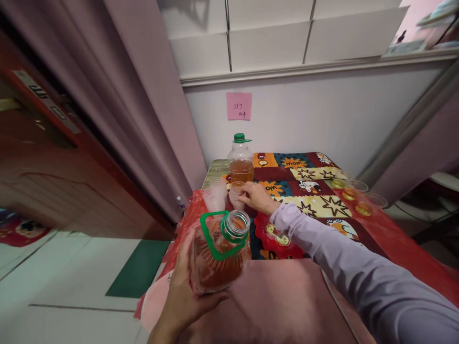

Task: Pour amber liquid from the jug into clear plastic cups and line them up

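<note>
My left hand (182, 296) is wrapped round the base of a large clear plastic jug (218, 253) of amber liquid. The jug has a green carry handle and its mouth is uncapped; it is tilted toward me above the near table edge. My right hand (256, 196), in a lilac sleeve, reaches forward and pinches the rim of a small clear plastic cup (235, 193) standing on the table. A short stack of similar clear cups (215, 196) stands just left of it. A second jug (241, 160) with a green cap stands behind, about a third full.
The table (315, 191) carries a patchwork cartoon cloth and a red plastic sheet. A red plate (276, 236) lies near my right forearm. Several small clear bowls (353, 188) with yellow contents sit at the right. A pink note (238, 105) is on the wall; a wooden door stands at left.
</note>
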The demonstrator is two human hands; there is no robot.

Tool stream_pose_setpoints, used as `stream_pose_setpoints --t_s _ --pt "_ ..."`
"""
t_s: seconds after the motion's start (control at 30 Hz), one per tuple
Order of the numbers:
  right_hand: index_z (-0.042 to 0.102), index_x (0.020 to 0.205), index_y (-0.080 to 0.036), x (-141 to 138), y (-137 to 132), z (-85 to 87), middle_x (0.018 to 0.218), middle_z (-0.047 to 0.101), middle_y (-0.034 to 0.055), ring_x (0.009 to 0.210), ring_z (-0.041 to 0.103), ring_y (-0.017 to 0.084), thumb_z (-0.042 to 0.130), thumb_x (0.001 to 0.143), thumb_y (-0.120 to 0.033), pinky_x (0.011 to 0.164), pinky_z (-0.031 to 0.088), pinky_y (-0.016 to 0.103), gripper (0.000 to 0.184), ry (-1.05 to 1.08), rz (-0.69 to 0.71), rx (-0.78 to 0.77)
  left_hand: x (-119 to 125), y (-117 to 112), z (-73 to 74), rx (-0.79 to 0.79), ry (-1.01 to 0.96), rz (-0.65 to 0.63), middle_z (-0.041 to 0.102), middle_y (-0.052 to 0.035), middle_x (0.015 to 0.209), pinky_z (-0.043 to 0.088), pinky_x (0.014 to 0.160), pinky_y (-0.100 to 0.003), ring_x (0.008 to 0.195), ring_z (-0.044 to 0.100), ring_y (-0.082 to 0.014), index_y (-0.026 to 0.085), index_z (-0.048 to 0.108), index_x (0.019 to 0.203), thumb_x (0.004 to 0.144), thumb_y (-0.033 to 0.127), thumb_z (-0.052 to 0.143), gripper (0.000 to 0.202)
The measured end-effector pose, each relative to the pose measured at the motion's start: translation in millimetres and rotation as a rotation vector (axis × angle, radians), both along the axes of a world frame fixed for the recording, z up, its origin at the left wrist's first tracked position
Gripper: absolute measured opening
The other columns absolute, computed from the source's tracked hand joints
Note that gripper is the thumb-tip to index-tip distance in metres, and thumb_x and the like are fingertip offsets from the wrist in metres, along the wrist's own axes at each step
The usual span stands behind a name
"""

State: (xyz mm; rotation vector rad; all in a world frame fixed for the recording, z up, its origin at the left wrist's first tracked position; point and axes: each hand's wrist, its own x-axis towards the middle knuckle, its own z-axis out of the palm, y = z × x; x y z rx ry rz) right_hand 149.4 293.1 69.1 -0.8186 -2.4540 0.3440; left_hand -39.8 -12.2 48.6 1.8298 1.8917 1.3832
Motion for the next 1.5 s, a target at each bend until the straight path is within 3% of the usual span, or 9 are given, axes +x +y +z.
stream_pose_setpoints --t_s 0.2,0.37,0.53,0.67,0.77,0.87,1.23,1.37,1.5 --pt "0.08 0.096 -0.023 17 -7 21.3 0.103 0.081 0.0075 0.097 0.075 0.022 0.07 0.105 -0.018 0.092 0.059 0.034 0.014 0.162 -0.002 0.059 5 3 1.0 0.039 -0.026 0.006 0.058 -0.0229 0.167 0.051 0.121 -0.076 0.153 0.058 -0.0541 0.032 0.035 0.176 0.06 0.059 0.106 0.139" --pt "0.078 0.098 -0.025 77 -25 30.7 0.108 0.081 0.0082 0.095 0.076 0.024 0.066 0.109 -0.028 0.086 0.059 0.035 0.017 0.271 -0.047 0.146 4 3 3.1 0.028 0.016 0.001 0.056 -0.0232 0.168 0.049 0.121 -0.08 0.152 0.058 -0.0562 0.034 0.032 0.178 0.06 0.061 0.106 0.142" --pt "0.08 0.098 -0.026 150 -56 -9.5 0.107 0.082 0.0083 0.09 0.079 0.024 0.064 0.111 -0.031 0.079 0.061 0.035 0.021 0.062 -0.051 0.112 6 5 9.2 -0.003 -0.004 -0.003 0.058 -0.0205 0.166 0.051 0.12 -0.079 0.152 0.059 -0.0555 0.035 0.031 0.177 0.061 0.057 0.107 0.141" --pt "0.082 0.099 -0.028 172 -78 -43.1 0.105 0.083 0.0082 0.088 0.08 0.024 0.065 0.11 -0.032 0.075 0.063 0.035 0.021 0.036 -0.102 0.055 10 9 11.4 -0.016 -0.065 0.014 0.053 -0.0119 0.174 0.046 0.126 -0.08 0.155 0.054 -0.0572 0.041 0.037 0.174 0.059 0.055 0.108 0.136" --pt "0.083 0.099 -0.029 174 -86 -53.6 0.109 0.085 0.0086 0.089 0.082 0.024 0.064 0.11 -0.031 0.071 0.064 0.034 0.022 0.04 -0.14 0.045 13 10 14.5 -0.035 -0.105 0.003 0.05 -0.0088 0.178 0.042 0.13 -0.078 0.158 0.05 -0.0568 0.043 0.037 0.174 0.057 0.053 0.109 0.138" --pt "0.082 0.098 -0.029 174 -87 -55.3 0.109 0.085 0.0086 0.09 0.081 0.024 0.063 0.109 -0.03 0.073 0.065 0.034 0.022 0.049 -0.197 0.083 15 11 19.4 -0.07 -0.117 0.014 0.049 -0.0125 0.178 0.042 0.128 -0.079 0.159 0.05 -0.0556 0.04 0.034 0.175 0.056 0.052 0.11 0.141" --pt "0.078 0.102 -0.027 179 -78 -38.7 0.11 0.084 0.0103 0.098 0.08 0.03 0.063 0.109 -0.034 0.084 0.063 0.042 0.019 0.243 -0.361 0.117 18 12 20.9 -0.074 -0.143 0.007 0.049 -0.0235 0.174 0.042 0.128 -0.074 0.161 0.049 -0.0523 0.031 0.032 0.174 0.054 0.051 0.111 0.145" --pt "0.076 0.099 -0.027 161 -79 -20.8 0.107 0.083 0.0088 0.099 0.079 0.028 0.063 0.109 -0.028 0.087 0.063 0.042 0.015 0.322 -0.214 0.056 17 11 19.8 -0.084 -0.144 -0.006 0.046 -0.0233 0.177 0.039 0.13 -0.075 0.164 0.045 -0.0522 0.031 0.03 0.176 0.056 0.051 0.111 0.146" --pt "0.076 0.103 -0.025 112 -91 -12.5 0.109 0.082 0.0086 0.101 0.078 0.024 0.061 0.111 -0.024 0.092 0.063 0.037 0.018 0.239 -0.018 0.029 14 9 18.8 -0.09 -0.116 -0.01 0.04 -0.0222 0.181 0.037 0.131 -0.076 0.166 0.042 -0.0516 0.032 0.026 0.177 0.062 0.052 0.108 0.143"
